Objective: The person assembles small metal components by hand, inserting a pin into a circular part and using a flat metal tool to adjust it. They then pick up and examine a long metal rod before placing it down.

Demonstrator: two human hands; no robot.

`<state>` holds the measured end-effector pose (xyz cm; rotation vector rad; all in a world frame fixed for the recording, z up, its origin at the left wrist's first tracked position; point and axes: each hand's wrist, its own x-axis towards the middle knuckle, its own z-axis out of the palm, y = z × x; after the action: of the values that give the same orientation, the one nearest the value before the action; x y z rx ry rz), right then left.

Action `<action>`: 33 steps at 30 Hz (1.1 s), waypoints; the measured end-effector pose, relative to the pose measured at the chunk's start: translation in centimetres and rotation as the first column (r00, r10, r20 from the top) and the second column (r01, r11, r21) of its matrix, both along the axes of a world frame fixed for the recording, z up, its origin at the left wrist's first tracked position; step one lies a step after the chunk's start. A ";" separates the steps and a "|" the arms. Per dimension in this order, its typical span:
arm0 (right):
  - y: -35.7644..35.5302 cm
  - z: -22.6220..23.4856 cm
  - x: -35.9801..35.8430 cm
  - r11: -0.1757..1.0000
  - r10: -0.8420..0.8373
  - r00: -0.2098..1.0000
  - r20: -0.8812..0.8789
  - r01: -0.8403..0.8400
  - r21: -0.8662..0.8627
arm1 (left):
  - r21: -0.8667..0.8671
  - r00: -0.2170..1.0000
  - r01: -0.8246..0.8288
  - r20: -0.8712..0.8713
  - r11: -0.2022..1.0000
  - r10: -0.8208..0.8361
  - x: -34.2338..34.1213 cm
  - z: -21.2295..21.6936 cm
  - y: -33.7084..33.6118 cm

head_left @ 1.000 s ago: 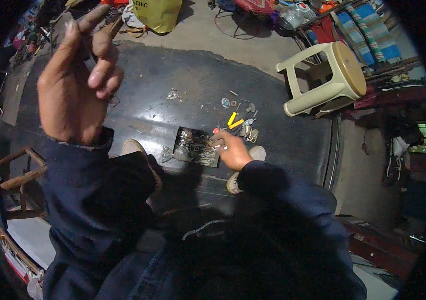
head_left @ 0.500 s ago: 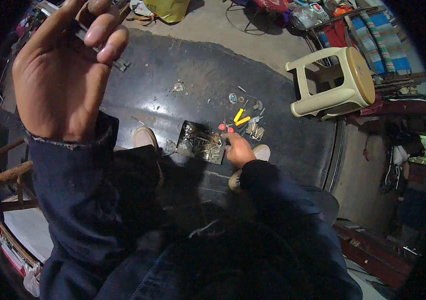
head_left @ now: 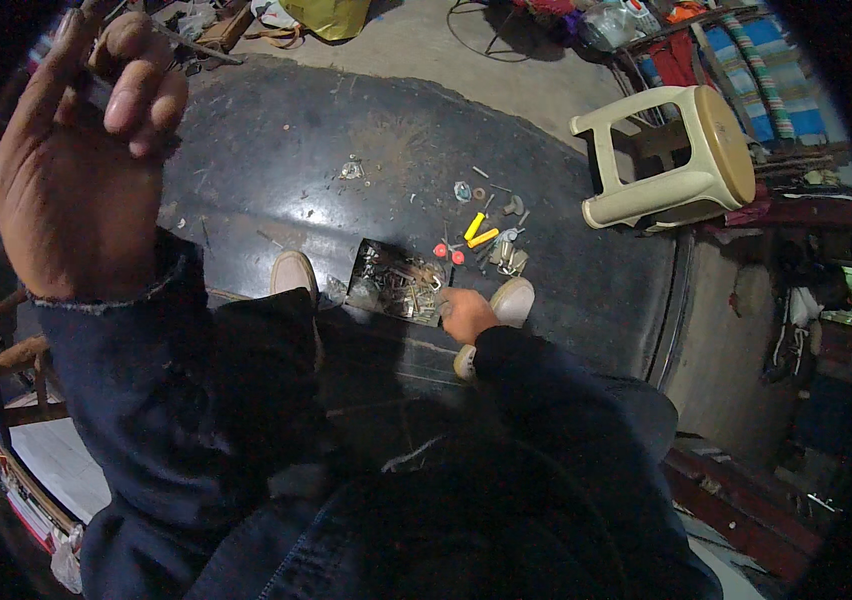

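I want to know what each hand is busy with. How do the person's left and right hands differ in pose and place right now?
The left hand is raised close to the camera, fingers curled around a thin rod-like thing; the right hand is down low by the shoes. The left hand is well apart from the small tray of metal parts, while the right hand rests at that tray's edge. Both come out of dark blue sleeves.

Head view (fisheye), steeply downward
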<state>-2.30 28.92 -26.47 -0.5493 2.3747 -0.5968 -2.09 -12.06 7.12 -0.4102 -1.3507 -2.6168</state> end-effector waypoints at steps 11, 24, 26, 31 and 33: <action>-2.5 -3.1 0.1 0.985 -0.137 0.989 -0.052 0.141 0.096 | -0.262 0.607 -0.734 0.162 0.626 0.778 2.7 1.4 1.7; -4.3 -4.0 -2.0 0.978 -0.200 0.956 -0.215 0.207 0.014 | -0.109 0.944 -0.315 0.068 0.943 0.323 6.7 -0.2 -4.1; -5.0 -3.9 -2.5 0.972 -0.235 0.942 -0.240 0.235 -0.026 | -0.129 0.904 -0.399 0.114 0.908 0.413 7.4 -0.1 -4.0; -7.1 -5.1 -6.2 0.928 -0.289 0.908 -0.302 0.189 -0.320 | -0.273 0.624 -0.671 0.295 0.689 0.724 8.3 -0.5 -3.5; -8.2 -6.4 -7.9 0.934 -0.327 0.897 -0.298 0.258 -0.248 | -0.287 0.569 -0.676 0.383 0.679 0.728 8.1 -0.8 -3.6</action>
<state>-10.25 20.75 -32.87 -0.4020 2.7669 -0.9557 5.97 -15.66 6.36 0.7011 -1.3830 -1.9860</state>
